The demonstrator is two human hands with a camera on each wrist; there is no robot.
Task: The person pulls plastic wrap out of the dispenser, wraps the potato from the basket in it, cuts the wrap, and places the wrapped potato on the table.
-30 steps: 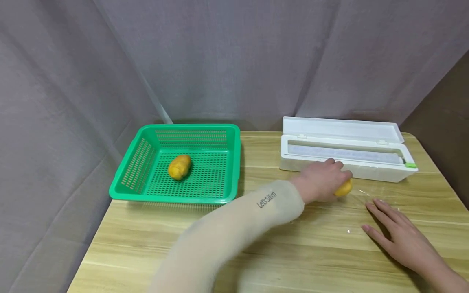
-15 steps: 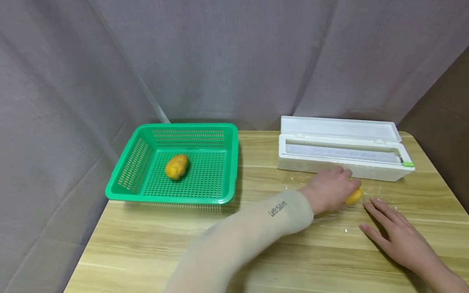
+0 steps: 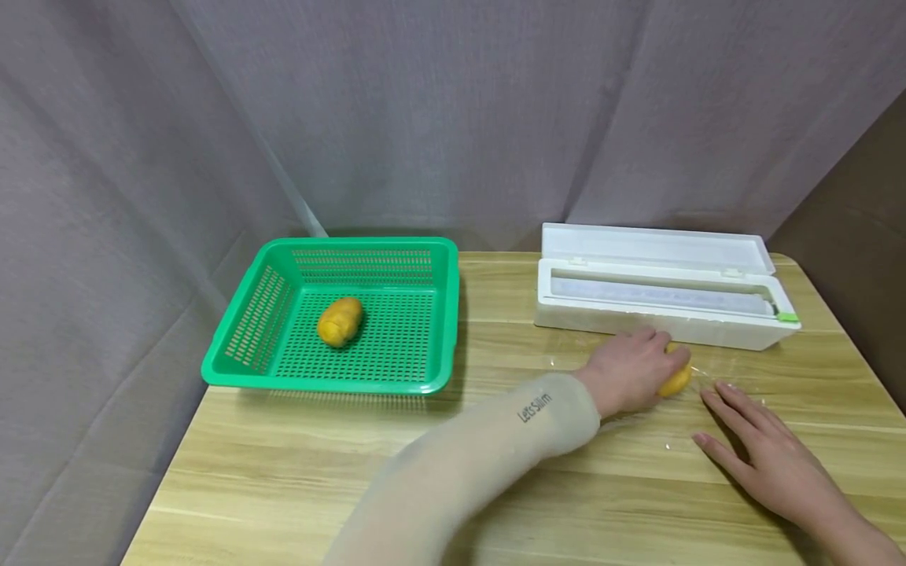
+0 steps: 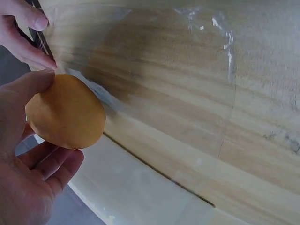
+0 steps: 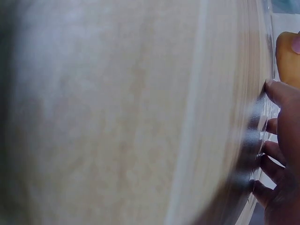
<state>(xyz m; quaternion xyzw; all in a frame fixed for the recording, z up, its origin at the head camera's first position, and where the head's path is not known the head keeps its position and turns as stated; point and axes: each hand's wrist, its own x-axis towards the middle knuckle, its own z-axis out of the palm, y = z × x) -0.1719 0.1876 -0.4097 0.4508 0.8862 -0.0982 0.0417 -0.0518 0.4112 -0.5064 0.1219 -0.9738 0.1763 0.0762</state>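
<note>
We see the yellow potato (image 3: 675,382) just near of the white box (image 3: 594,318), shifted slightly right and nearer within one second; our left hand (image 3: 631,369) holds it between thumb and curled fingers; our right hand (image 3: 778,464), fingers extended, touches the clear film (image 4: 228,47), so the potato is now closer to it.

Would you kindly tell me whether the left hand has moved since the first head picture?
Yes: judged against the white cling-film dispenser, the left hand has shifted slightly rightward and away from it, toward the viewer.
</note>
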